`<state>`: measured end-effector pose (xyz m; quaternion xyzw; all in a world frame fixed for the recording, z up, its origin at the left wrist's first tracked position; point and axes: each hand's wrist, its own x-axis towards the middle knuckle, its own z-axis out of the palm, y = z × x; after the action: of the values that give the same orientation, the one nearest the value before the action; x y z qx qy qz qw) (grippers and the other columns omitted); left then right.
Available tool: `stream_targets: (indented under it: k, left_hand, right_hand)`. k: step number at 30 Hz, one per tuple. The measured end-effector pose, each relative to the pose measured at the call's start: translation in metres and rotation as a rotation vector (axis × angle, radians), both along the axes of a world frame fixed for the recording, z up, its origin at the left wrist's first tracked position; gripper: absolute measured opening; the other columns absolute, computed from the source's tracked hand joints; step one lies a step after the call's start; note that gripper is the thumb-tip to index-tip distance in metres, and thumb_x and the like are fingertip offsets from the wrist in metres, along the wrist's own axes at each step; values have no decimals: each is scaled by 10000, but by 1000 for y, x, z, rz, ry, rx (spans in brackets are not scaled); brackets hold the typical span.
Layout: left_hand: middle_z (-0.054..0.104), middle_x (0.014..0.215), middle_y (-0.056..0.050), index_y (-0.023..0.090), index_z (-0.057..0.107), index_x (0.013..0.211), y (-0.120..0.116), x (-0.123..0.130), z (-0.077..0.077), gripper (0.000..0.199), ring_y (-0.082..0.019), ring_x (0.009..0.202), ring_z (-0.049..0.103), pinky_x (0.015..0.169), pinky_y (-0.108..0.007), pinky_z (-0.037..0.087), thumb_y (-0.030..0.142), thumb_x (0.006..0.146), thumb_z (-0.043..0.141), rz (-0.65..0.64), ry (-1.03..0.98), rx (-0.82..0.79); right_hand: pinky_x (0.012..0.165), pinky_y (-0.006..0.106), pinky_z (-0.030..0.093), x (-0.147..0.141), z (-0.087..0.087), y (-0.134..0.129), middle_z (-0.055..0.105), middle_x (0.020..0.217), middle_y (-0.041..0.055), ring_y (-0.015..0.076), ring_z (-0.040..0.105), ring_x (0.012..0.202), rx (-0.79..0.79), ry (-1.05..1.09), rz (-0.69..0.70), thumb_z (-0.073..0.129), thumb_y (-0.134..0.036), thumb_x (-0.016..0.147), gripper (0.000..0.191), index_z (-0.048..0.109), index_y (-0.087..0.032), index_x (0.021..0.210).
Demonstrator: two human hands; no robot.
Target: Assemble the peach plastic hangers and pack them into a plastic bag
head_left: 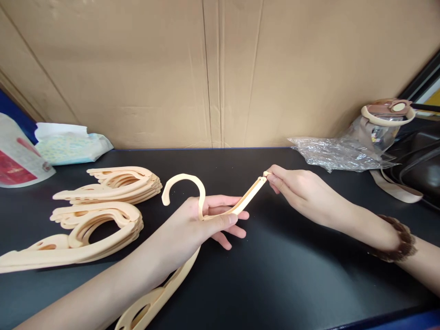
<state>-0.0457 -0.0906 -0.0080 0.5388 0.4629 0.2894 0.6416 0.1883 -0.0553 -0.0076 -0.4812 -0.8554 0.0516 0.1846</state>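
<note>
A cream plastic folding hanger (248,197) is held up over the black tabletop, its hook curving to the left. My left hand (209,220) grips it just below the hook, thumb on top and the other fingers spread behind. One arm of the hanger slants up to the right; the other runs down under my left wrist. At the tip of the raised arm, my right hand (285,183) pinches a small cream end piece (266,174) between thumb and fingers. To the left lie two piles of folded cream hangers (110,238), one behind the other.
A tissue pack (72,146) and a white and red container (20,156) stand at the back left. Clear plastic wrap (340,153) and a lidded bottle (387,121) with a strap are at the back right. Cardboard (154,73) walls off the far side.
</note>
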Motion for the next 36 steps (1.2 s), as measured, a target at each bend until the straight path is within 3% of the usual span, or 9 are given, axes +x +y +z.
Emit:
stream_targets:
  k: [5, 9, 16, 22, 30, 36]
  left_hand:
    - [740, 1048, -44, 201, 673, 1158, -1, 2, 0, 284, -147, 838, 695, 602, -176, 543, 232, 878, 639, -23, 6, 66]
    - [734, 1039, -35, 207, 680, 1157, -3, 2, 0, 280, -133, 822, 673, 585, -166, 530, 228, 882, 629, -30, 28, 108]
    - [722, 1032, -37, 197, 683, 1144, -4, -1, -2, 283, -136, 790, 646, 586, -185, 523, 296, 884, 630, -45, 56, 148]
    - [731, 983, -62, 147, 689, 1107, -3, -1, -4, 276, -138, 733, 651, 543, -182, 523, 273, 865, 651, -16, 43, 136]
    - [732, 1022, -44, 211, 689, 1142, -2, -1, 0, 281, -139, 752, 663, 545, -174, 528, 299, 879, 637, -37, 17, 149]
    - [731, 1012, -47, 191, 688, 1136, -4, 0, 0, 268, -127, 755, 657, 549, -168, 523, 269, 885, 635, -20, 17, 150]
  right_hand:
    - [515, 278, 327, 0, 0, -1, 483, 605, -44, 132, 455, 495, -23, -38, 36, 293, -354, 1006, 273, 381, -235, 777]
    - [535, 273, 345, 2, -1, -1, 575, 659, -29, 137, 521, 533, -38, -75, 59, 340, -457, 995, 313, 463, -226, 824]
    - [478, 259, 295, 7, -3, 3, 592, 621, -17, 123, 498, 471, 130, -158, 96, 302, -521, 995, 441, 532, -198, 802]
    - [435, 261, 239, 6, -12, 3, 573, 572, -11, 118, 505, 438, 334, -260, 176, 284, -470, 1014, 480, 555, -176, 748]
    - [443, 237, 280, 8, -4, 3, 574, 605, -14, 109, 516, 462, 383, -237, 169, 303, -491, 1004, 453, 529, -177, 768]
    - [426, 251, 246, 6, -9, 3, 615, 629, -4, 136, 577, 475, 465, -276, 101, 283, -532, 996, 482, 527, -172, 786]
